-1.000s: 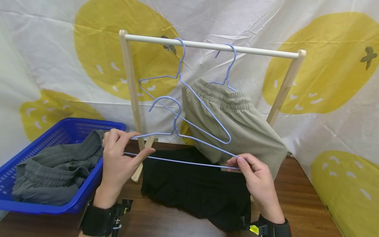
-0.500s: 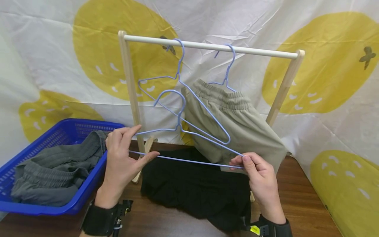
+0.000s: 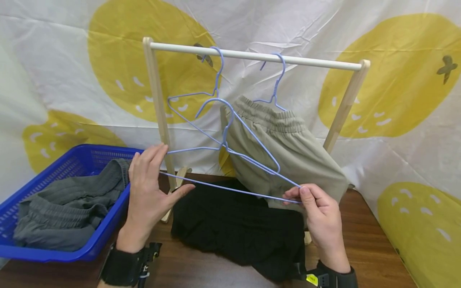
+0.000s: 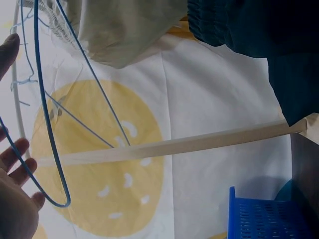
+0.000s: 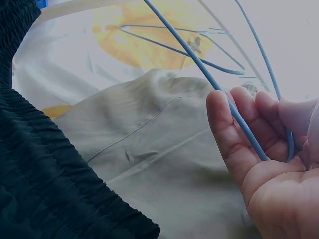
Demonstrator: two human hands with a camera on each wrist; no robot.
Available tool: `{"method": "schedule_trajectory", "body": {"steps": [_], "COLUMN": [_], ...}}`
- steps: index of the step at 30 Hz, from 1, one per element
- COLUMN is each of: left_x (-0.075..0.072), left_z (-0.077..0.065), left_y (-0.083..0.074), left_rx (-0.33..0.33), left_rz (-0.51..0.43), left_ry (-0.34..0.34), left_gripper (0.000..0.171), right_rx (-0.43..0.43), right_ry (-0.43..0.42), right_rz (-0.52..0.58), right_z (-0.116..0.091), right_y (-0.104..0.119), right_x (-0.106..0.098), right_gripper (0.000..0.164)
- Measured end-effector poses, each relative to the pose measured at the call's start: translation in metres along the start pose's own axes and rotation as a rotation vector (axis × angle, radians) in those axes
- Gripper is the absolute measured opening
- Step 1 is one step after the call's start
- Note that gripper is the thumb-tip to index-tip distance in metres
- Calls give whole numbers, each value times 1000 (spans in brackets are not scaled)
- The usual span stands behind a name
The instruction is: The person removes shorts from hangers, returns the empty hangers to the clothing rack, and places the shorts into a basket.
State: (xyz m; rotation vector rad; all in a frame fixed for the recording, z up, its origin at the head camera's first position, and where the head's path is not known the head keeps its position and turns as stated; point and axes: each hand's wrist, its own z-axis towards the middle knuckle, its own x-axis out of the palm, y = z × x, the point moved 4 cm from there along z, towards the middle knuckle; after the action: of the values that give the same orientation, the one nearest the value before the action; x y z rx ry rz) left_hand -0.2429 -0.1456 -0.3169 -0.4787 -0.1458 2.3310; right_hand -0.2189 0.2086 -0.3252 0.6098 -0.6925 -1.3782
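A blue wire clothes hanger (image 3: 230, 189) is held up between both hands, its hook pointing upward. My right hand (image 3: 321, 216) pinches its right corner between thumb and fingers; in the right wrist view the wire (image 5: 202, 64) runs into the curled fingers. My left hand (image 3: 144, 192) is at the left corner with straight fingers and the thumb spread away. In the left wrist view the hanger's rounded end (image 4: 62, 201) lies against the fingers (image 4: 20, 174). Black shorts (image 3: 237, 232) with a gathered waistband lie on the table below the hanger.
Behind stands a wooden rack with a white rail (image 3: 248, 55). A bare blue hanger (image 3: 191, 94) and beige shorts (image 3: 281, 148) on another hanger hang there. A blue basket (image 3: 111, 220) with grey clothing (image 3: 68, 208) stands left. A patterned cloth (image 3: 414, 160) covers the wall.
The held hanger has moved up and to the right, so its hook now overlaps the bare hanging hanger. My right hand has shifted slightly right; the left hand's fingertips have risen a little.
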Motion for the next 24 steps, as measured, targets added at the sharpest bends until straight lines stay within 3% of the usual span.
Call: {"method": "schedule_trajectory", "body": {"steps": [8,18,24], "left_x": [0,0,2], "left_z": [-2,-4,-4], "left_y": [2,4,4], "left_rx": [-21,-41,-48], "left_rz": [36,55,62], "left_ry": [9,9,20], "left_gripper": [102,102,101], "right_rx": [-24,-87,-71], "right_ry": [-56,-66,-104], "right_rz": [-22,-4,-64], "right_z": [0,0,0], "right_y": [8,16,20], "right_x": [1,1,1], "right_gripper": [25,23,25]}}
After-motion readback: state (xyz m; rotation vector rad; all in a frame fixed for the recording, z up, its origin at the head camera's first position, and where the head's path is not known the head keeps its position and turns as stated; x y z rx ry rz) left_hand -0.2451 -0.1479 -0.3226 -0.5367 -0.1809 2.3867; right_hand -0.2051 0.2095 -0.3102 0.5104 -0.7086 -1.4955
